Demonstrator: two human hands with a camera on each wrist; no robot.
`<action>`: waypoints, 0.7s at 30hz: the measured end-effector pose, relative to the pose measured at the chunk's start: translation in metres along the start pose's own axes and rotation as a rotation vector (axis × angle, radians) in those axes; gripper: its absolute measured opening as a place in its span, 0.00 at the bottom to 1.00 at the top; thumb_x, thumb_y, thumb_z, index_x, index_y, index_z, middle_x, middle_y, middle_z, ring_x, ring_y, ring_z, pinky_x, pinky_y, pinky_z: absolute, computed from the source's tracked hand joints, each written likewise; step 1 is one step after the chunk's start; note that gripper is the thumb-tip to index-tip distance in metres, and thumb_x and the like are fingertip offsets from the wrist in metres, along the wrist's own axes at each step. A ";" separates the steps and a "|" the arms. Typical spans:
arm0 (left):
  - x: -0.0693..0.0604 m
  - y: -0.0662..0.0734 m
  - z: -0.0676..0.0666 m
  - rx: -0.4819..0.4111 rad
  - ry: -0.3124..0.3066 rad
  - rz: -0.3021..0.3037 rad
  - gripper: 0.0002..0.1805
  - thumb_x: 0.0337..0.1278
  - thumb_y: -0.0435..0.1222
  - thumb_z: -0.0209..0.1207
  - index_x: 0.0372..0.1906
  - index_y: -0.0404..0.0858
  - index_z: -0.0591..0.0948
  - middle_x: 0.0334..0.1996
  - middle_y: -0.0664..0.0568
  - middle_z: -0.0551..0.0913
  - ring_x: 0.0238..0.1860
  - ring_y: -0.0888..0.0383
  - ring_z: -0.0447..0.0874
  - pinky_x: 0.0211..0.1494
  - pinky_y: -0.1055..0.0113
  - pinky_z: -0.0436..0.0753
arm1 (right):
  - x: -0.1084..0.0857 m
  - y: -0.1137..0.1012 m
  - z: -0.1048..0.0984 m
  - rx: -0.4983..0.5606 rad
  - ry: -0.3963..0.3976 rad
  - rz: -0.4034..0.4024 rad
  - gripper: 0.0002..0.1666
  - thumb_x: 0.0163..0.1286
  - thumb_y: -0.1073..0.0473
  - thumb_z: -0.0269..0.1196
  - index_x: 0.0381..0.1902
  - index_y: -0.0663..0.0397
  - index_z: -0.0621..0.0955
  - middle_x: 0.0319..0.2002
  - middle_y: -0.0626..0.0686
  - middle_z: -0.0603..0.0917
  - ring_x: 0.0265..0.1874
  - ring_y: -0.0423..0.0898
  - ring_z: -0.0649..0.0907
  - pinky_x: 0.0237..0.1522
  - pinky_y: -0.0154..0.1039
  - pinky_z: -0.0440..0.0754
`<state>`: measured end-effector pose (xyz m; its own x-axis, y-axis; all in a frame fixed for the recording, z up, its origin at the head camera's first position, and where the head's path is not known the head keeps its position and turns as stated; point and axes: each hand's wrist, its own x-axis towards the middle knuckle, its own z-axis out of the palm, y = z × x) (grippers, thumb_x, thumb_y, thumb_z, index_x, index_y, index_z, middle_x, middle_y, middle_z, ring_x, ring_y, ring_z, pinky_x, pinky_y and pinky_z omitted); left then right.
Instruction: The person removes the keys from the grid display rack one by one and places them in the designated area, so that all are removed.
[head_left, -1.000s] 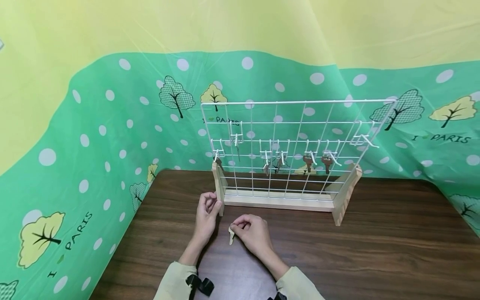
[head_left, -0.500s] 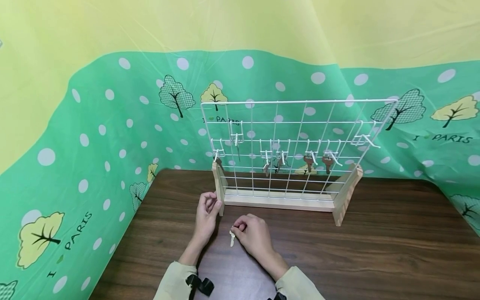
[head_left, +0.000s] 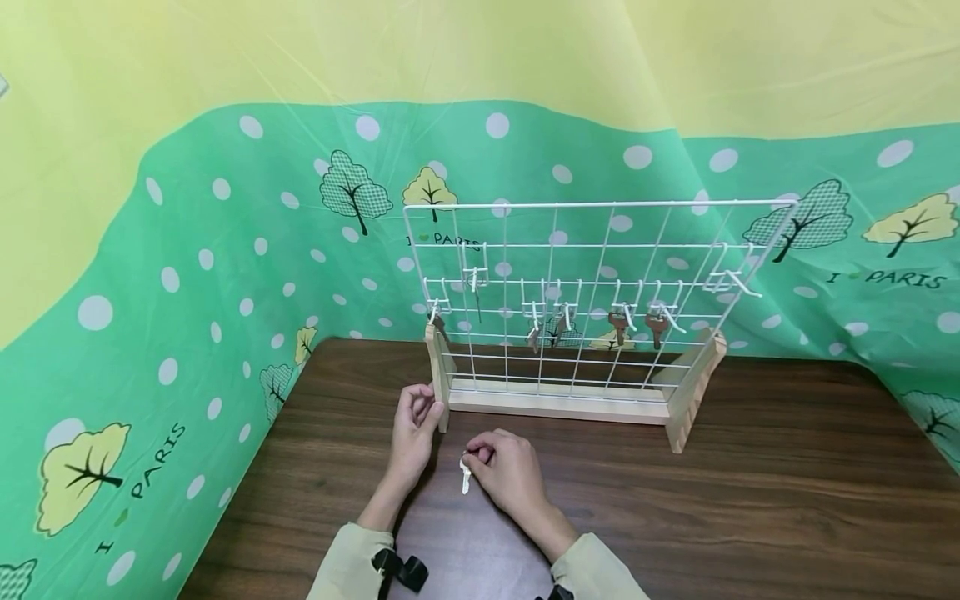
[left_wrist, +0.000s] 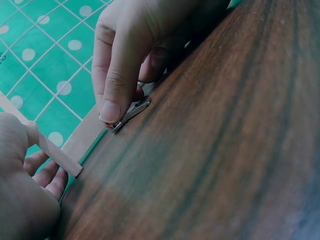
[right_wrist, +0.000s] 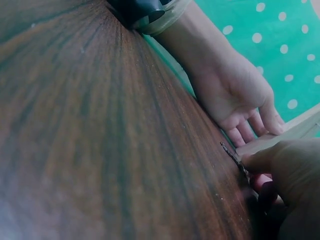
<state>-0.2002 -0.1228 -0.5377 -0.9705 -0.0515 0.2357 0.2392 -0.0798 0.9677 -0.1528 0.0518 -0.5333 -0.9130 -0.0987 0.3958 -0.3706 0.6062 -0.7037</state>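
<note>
1. Far left: green-and-yellow cloth (head_left: 135, 358), printed with dots and trees, running down the left side and across behind the table.
2. Left hand (head_left: 412, 425), below a pale cuff (head_left: 348, 562) with a black strap (head_left: 401, 571): thumb and fingers grip the left end panel (head_left: 437, 379) of a wooden stand, near its foot.
3. Leftmost hook of the white wire grid (head_left: 555, 203): a dark key (head_left: 439, 326) hangs beside the top of that panel. Just right and higher, a thin silvery key (head_left: 479, 304) on another hook.
4. Loose key (head_left: 466, 479): in front of the stand, between the hands, blade toward the wearer. Whether its tip touches the wood cannot be told.
5. Right hand (head_left: 510, 469): thumb and forefinger pinch that key at its head end.
6. Mid-grid, rightward: two greyish keys (head_left: 534, 337), then two brown keys (head_left: 619, 327), on hooks in one row.
7. Right end: a higher hook (head_left: 726, 281); below, the right end panel (head_left: 693, 396), standing on the dark wood-grain table (head_left: 810, 475).
</note>
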 end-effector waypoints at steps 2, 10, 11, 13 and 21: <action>0.000 0.000 0.000 -0.005 0.001 -0.002 0.14 0.80 0.20 0.55 0.59 0.19 0.65 0.73 0.22 0.74 0.76 0.31 0.73 0.68 0.75 0.78 | 0.000 0.000 -0.001 0.010 -0.004 0.007 0.09 0.58 0.67 0.84 0.32 0.51 0.93 0.23 0.38 0.79 0.22 0.28 0.73 0.26 0.29 0.74; -0.001 0.001 0.001 -0.015 0.008 -0.003 0.14 0.80 0.20 0.55 0.59 0.19 0.66 0.73 0.21 0.74 0.76 0.30 0.72 0.69 0.74 0.79 | 0.001 -0.001 -0.003 0.035 -0.018 0.014 0.07 0.60 0.67 0.81 0.34 0.53 0.93 0.24 0.38 0.79 0.22 0.27 0.72 0.26 0.28 0.74; -0.001 0.001 0.001 -0.013 0.008 -0.002 0.14 0.80 0.20 0.55 0.59 0.19 0.66 0.73 0.21 0.74 0.76 0.30 0.72 0.69 0.74 0.79 | 0.002 -0.001 -0.004 0.043 -0.022 0.017 0.07 0.60 0.68 0.81 0.34 0.54 0.93 0.24 0.38 0.79 0.22 0.26 0.72 0.26 0.28 0.74; 0.000 0.001 0.001 -0.010 0.009 -0.001 0.14 0.80 0.20 0.55 0.59 0.19 0.66 0.73 0.21 0.75 0.76 0.31 0.73 0.70 0.75 0.78 | 0.002 -0.001 -0.005 0.058 -0.034 0.019 0.07 0.60 0.68 0.81 0.35 0.55 0.94 0.24 0.39 0.79 0.22 0.27 0.72 0.26 0.28 0.74; 0.000 0.001 0.002 -0.007 0.015 -0.004 0.13 0.79 0.20 0.55 0.59 0.19 0.66 0.72 0.22 0.76 0.76 0.32 0.73 0.70 0.75 0.77 | 0.006 0.004 -0.009 0.154 -0.117 0.053 0.08 0.61 0.69 0.81 0.37 0.58 0.94 0.25 0.41 0.82 0.21 0.29 0.74 0.24 0.27 0.74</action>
<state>-0.2000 -0.1213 -0.5362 -0.9709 -0.0660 0.2303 0.2355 -0.0870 0.9680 -0.1582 0.0604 -0.5282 -0.9423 -0.1658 0.2908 -0.3347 0.4863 -0.8071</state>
